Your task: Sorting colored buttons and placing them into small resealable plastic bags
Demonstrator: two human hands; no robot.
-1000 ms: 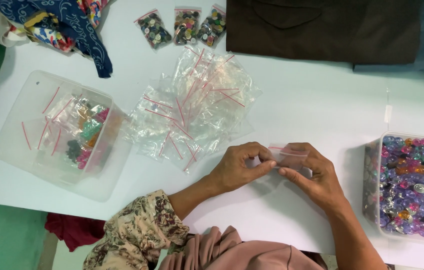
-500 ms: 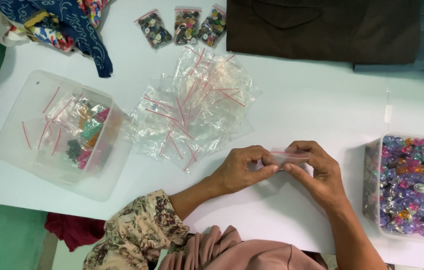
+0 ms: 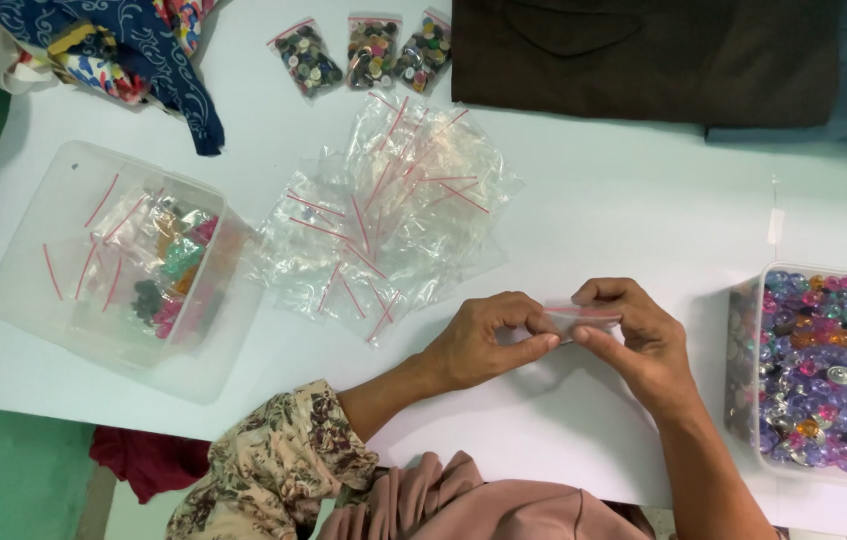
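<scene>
Both hands are meeting over the white counter, pinching a small clear zip bag between them: the left hand is gripping its left end with thumb and fingertips, and the right hand is closing on its right end, fingers curled over the top edge. The bag is lying with its long axis running left to right, its red seal strip along the upper edge, and it is being held just above the counter near the front edge. Behind the hands a loose heap of empty clear bags with red strips is spreading across the middle of the counter. To the right, well apart from the hands, a clear tub of coloured beads is sitting at the counter's edge. To the left a clear plastic box is holding filled little bags. At the far edge three filled bags of buttons are lying side by side, beside a dark brown cloth and a blue patterned cloth
</scene>
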